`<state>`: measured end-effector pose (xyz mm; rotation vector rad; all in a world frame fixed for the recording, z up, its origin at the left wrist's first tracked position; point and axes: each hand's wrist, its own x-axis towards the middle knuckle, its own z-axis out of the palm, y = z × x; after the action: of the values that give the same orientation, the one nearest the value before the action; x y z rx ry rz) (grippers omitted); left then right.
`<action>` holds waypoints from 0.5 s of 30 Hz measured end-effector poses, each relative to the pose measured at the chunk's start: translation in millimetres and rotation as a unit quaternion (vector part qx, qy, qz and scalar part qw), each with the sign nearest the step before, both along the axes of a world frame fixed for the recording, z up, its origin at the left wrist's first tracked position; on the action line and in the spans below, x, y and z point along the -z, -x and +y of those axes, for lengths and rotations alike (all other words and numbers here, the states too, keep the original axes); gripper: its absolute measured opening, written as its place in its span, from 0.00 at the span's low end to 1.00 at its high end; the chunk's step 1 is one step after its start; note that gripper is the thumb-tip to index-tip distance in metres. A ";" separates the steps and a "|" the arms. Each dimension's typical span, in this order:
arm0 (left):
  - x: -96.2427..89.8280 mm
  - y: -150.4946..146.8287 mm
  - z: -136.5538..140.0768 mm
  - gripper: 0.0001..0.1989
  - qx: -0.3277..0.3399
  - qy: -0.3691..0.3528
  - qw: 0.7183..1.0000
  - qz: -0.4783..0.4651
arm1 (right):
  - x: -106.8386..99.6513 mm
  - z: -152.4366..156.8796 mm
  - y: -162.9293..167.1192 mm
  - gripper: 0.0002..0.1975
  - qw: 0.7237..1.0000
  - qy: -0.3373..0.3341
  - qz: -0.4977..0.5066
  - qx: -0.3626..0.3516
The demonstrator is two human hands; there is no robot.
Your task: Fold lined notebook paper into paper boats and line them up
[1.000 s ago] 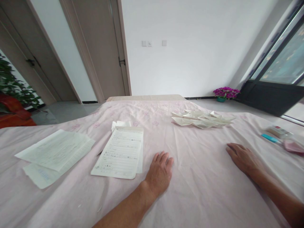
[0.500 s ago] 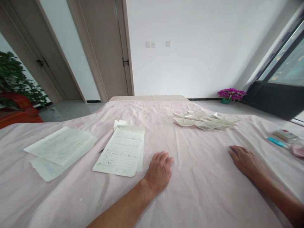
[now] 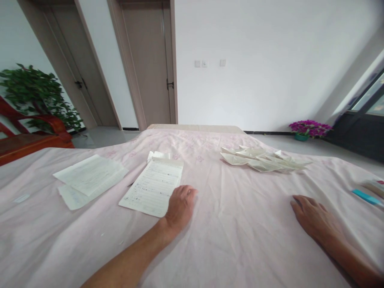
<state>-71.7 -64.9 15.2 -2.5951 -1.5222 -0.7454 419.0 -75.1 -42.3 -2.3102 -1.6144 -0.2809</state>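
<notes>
A lined notepad (image 3: 150,188) with handwriting lies on the pink cloth (image 3: 234,240), left of centre. Over its lower right edge rests my left hand (image 3: 181,206), fingers loosely bent and somewhat blurred; nothing shows in it, and the thumb is hidden. Farther right, my right hand (image 3: 313,214) lies palm down with its fingers extended on the cloth, holding nothing. Beyond and between the hands sits a cluster of folded paper boats (image 3: 264,159). Loose written sheets (image 3: 90,176) overlap to the left of the notepad. A dark pen tip (image 3: 130,185) pokes out at the notepad's left side.
At the right edge lie a blue object (image 3: 366,197) and a partly cropped packet (image 3: 376,187). A small paper scrap (image 3: 21,198) is at the far left. Beyond the cloth are a red wooden chair (image 3: 57,128), a green plant (image 3: 36,88) and purple flowers (image 3: 310,128).
My left hand has moved left, from the cloth beside the notepad onto its lower right edge. My right hand stays on the cloth. The view has shifted somewhat left and up.
</notes>
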 end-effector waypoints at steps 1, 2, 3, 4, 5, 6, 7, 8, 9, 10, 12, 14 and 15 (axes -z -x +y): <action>-5.7 9.1 3.5 0.18 -0.040 0.012 0.999 0.013 | 1.9 -0.2 -1.3 0.24 0.999 0.016 -0.025 -0.011; -11.4 18.9 7.2 0.19 -0.082 0.026 0.996 0.028 | 3.2 -0.6 -1.7 0.26 0.998 0.031 -0.049 -0.019; -16.7 29.1 10.9 0.18 -0.120 0.046 0.991 0.047 | 3.9 -1.1 -1.3 0.27 0.997 0.040 -0.067 -0.021; -21.4 39.0 14.4 0.18 -0.157 0.076 0.982 0.066 | 4.0 -1.8 -0.1 0.28 0.996 0.043 -0.075 -0.016; -25.1 48.2 17.5 0.18 -0.184 0.124 0.971 0.084 | 3.5 -2.5 1.7 0.28 0.996 0.046 -0.079 -0.014; -27.8 56.3 20.2 0.18 -0.202 0.180 0.958 0.096 | 2.7 -3.2 3.6 0.29 0.995 0.048 -0.082 -0.013; -29.4 62.8 22.3 0.17 -0.210 0.201 0.952 0.098 | 1.7 -4.0 5.4 0.29 0.995 0.050 -0.082 -0.013; -30.1 67.8 24.0 0.15 -0.214 0.210 0.949 0.099 | 0.7 -4.6 6.9 0.29 0.995 0.052 -0.080 -0.013; -30.1 71.2 25.3 0.15 -0.219 0.216 0.947 0.098 | -0.2 -5.1 7.8 0.29 0.995 0.054 -0.077 -0.014; -29.5 73.3 26.3 0.14 -0.224 0.217 0.945 0.097 | -0.9 -5.5 8.2 0.29 0.995 0.058 -0.074 -0.016; -27.5 74.6 28.4 0.12 -0.237 0.216 0.943 0.093 | -1.5 -6.0 7.8 0.30 0.995 0.067 -0.068 -0.020; -25.3 74.9 31.1 0.11 -0.246 0.209 0.942 0.087 | -1.4 -6.2 7.3 0.30 0.995 0.072 -0.068 -0.026; -24.2 75.5 32.8 0.09 -0.250 0.206 0.943 0.083 | -1.4 -6.3 7.5 0.30 0.995 0.073 -0.068 -0.030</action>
<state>-147.2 -32.1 39.4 -2.2437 -2.3377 -0.1659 411.5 -81.4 -41.0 -2.3902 -1.8222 -0.3238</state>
